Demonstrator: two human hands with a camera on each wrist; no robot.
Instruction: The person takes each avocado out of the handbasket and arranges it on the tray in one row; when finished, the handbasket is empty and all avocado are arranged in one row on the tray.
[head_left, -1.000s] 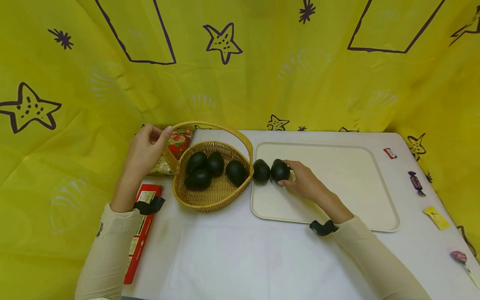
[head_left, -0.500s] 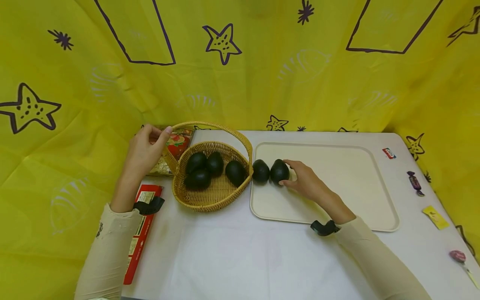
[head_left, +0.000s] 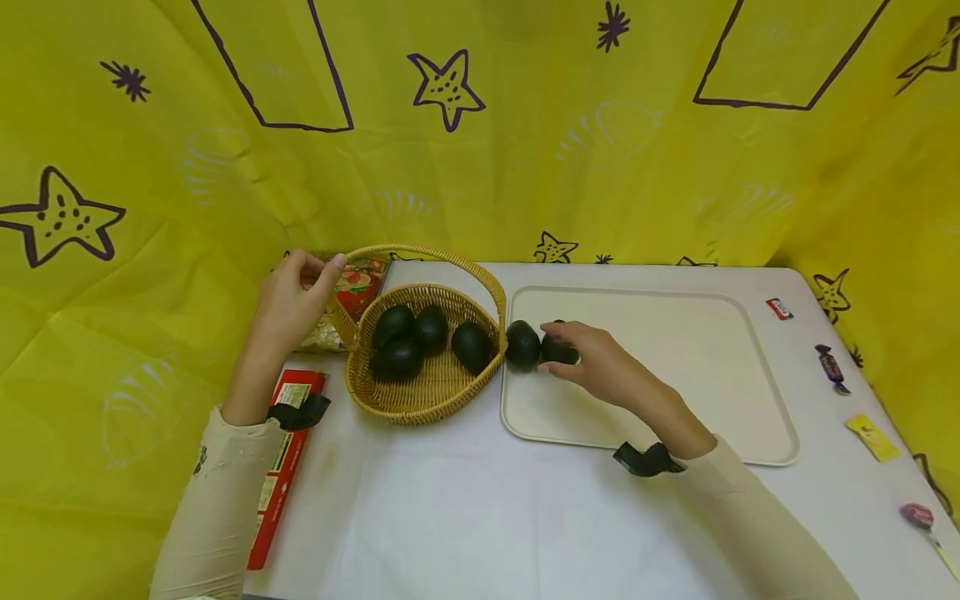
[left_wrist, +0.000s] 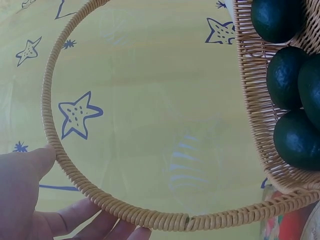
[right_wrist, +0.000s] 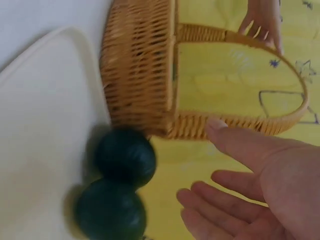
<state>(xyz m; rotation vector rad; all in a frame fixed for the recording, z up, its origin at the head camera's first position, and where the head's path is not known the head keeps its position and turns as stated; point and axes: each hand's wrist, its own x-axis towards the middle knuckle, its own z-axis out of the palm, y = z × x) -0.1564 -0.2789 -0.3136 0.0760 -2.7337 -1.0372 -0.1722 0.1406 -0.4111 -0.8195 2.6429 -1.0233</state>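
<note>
The left hand (head_left: 288, 300) pinches the handle of the wicker basket (head_left: 420, 392) between thumb and fingers, steadying it on the white bench (head_left: 465, 517). The right hand (head_left: 600, 362) lies over the nearer of two dark avocados (head_left: 558, 350) on the cream tray (head_left: 675, 367); in the wrist view its fingers (right_wrist: 220, 200) are spread and relaxed, the grip not closed round anything. The second avocado (head_left: 522, 344) sits touching the first, just inside the tray's left edge beside the basket, where four more avocados (head_left: 427, 337) rest.

The risk I see is rolling — the fruit is round and smooth, the tray flat, and a nudge from loose fingers could knock one into the other or toward the tray's edge. A tug on the handle could also tip the basket.

Round about: a red packet (head_left: 281, 467) under the left forearm, a snack bag (head_left: 352, 287) behind the basket, and wrapped sweets (head_left: 832, 364) along the bench's right side, well clear of the hands.
</note>
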